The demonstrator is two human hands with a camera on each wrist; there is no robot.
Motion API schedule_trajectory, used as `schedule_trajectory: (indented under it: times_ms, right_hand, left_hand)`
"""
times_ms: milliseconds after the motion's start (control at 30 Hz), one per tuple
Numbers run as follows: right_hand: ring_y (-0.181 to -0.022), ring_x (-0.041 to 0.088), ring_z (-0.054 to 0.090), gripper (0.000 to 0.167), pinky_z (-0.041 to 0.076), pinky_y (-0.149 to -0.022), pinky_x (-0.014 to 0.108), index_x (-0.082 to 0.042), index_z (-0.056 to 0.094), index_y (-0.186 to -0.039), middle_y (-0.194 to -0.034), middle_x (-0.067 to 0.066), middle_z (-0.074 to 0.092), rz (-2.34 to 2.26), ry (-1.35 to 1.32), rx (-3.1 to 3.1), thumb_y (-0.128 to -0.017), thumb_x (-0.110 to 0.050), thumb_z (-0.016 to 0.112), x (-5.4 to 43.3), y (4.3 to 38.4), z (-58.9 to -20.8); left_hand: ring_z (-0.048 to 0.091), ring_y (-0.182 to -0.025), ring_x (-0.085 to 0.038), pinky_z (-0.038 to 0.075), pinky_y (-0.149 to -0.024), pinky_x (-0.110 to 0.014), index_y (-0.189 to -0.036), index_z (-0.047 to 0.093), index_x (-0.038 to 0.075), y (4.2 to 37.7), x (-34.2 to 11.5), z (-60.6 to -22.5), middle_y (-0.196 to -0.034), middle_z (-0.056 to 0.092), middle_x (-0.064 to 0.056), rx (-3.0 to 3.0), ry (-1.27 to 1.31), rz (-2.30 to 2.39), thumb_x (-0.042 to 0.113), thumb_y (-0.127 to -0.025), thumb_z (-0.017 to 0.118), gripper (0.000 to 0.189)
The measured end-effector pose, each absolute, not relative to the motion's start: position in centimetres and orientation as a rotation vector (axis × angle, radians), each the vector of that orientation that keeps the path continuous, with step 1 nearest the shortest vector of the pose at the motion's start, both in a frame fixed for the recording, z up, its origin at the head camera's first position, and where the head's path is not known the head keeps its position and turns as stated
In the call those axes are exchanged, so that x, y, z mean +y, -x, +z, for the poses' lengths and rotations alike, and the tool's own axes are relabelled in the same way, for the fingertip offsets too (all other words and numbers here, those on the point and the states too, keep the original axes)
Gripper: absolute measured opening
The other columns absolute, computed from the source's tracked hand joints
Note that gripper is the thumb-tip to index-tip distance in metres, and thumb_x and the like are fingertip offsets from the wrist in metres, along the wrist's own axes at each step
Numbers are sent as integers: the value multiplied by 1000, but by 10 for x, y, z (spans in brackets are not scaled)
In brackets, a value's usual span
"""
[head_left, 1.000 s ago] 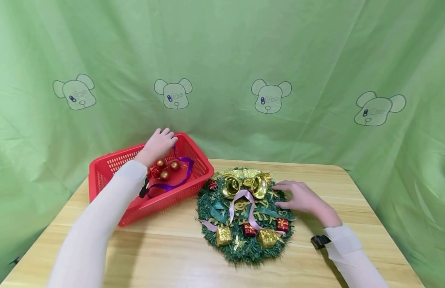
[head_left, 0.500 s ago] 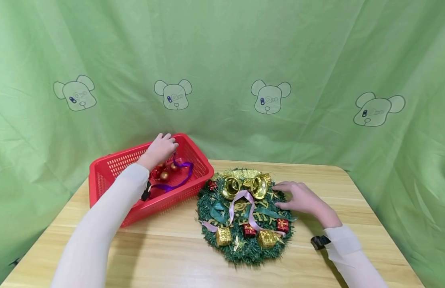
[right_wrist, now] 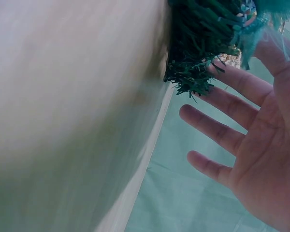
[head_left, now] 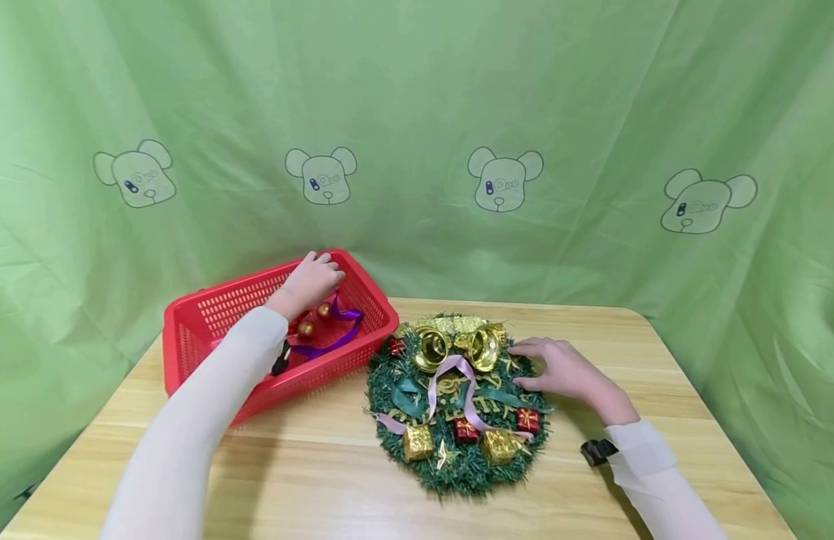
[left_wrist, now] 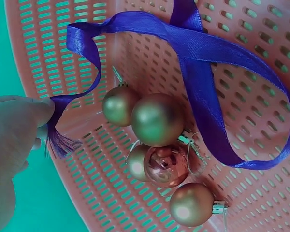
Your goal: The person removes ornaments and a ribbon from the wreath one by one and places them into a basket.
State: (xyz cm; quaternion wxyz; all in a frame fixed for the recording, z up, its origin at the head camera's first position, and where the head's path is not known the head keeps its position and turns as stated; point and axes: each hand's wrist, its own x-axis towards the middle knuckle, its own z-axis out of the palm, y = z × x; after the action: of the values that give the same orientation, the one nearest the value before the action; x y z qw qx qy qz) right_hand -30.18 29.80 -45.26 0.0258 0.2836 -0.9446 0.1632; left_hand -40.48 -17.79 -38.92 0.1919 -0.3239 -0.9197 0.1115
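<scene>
My left hand (head_left: pixel 307 285) is over the red plastic basket (head_left: pixel 282 400). In the left wrist view its thumb and fingers pinch the frayed end of a purple ribbon (left_wrist: pixel 193 43), whose length loops down inside the basket. Beneath the ribbon lie several gold balls (left_wrist: pixel 157 120) and a shiny red ball (left_wrist: pixel 166 166). My right hand (head_left: pixel 564 369) rests at the right edge of a green wreath (head_left: pixel 469 471), fingers extended and spread in the right wrist view. The wreath bears two gold bells (head_left: pixel 484 349), a pink ribbon (head_left: pixel 471 405), teal ribbons and small red and gold gift boxes (head_left: pixel 418 442).
Both the basket and wreath stand on a light wooden table (head_left: pixel 309 480), basket at back left, wreath near the middle. A green curtain (head_left: pixel 417 112) with printed bear heads hangs behind and beside the table.
My left hand has moved slightly right and down over the basket, with the purple ribbon's end drawn along. My right hand stays by the wreath.
</scene>
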Motion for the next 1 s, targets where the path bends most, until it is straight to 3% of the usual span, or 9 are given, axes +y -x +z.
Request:
schedule_trajectory:
  times_ms: [633,1000]
  right_hand:
    - [-129,46,57,61,39,-109,66,-8,64,-136,-140,21,62,501,-872,-2929,-84,-34,82,296,302,-450]
    - [-128,46,57,61,40,-109,65,-8,64,-136,-139,22,61,492,-879,-2934,-84,-36,81,298,302,-451]
  left_hand:
    - [60,-105,-34,46,-102,-56,-104,75,6,406,-182,-396,-105,75,-14,-2632,907,326,17,-94,72,15]
    - [57,-104,-34,43,-91,-50,-103,73,6,404,-180,-378,-106,73,-14,-2678,832,291,24,-95,71,19]
